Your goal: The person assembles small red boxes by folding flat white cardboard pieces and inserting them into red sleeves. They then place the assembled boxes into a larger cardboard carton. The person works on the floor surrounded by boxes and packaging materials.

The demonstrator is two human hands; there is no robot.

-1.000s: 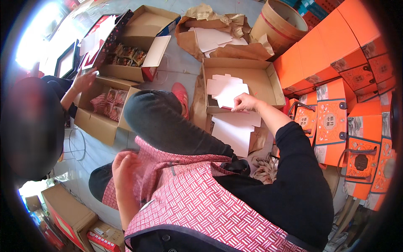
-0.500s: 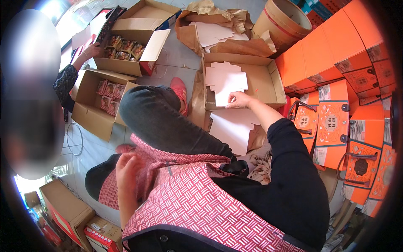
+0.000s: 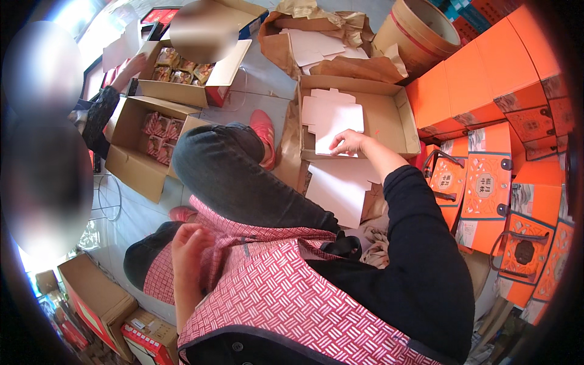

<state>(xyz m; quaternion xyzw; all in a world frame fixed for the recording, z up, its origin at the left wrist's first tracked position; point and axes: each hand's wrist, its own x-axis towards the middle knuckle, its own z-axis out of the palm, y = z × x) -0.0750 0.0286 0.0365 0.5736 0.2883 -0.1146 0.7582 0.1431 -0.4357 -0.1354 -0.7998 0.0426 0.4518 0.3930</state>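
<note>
My right hand (image 3: pixel 349 143) has its thumb and fingers pinched at the near edge of a flat white carton blank (image 3: pixel 336 115). That blank belongs to a stack lying in a shallow brown cardboard box (image 3: pixel 389 128), partly over the box's near wall. More white blanks (image 3: pixel 337 191) lie just outside the box, below my right forearm. My left hand (image 3: pixel 191 239) hovers over my lap above the red patterned apron (image 3: pixel 286 277), fingers loosely curled together, with nothing visible in them.
Orange gift boxes (image 3: pixel 447 79) and handled orange cartons (image 3: pixel 486 176) stack up on the right. A round cardboard drum (image 3: pixel 413 36) and torn brown paper (image 3: pixel 280 45) stand beyond. On the left, open boxes hold wrapped pastries (image 3: pixel 182 70) and pink-striped packets (image 3: pixel 161 134); another person's hand (image 3: pixel 131 67) reaches there.
My right hand stays at the blank's near edge, with its fingers slightly shifted. My left hand's fingers have turned a little to the right. The other person's arm and head have moved.
</note>
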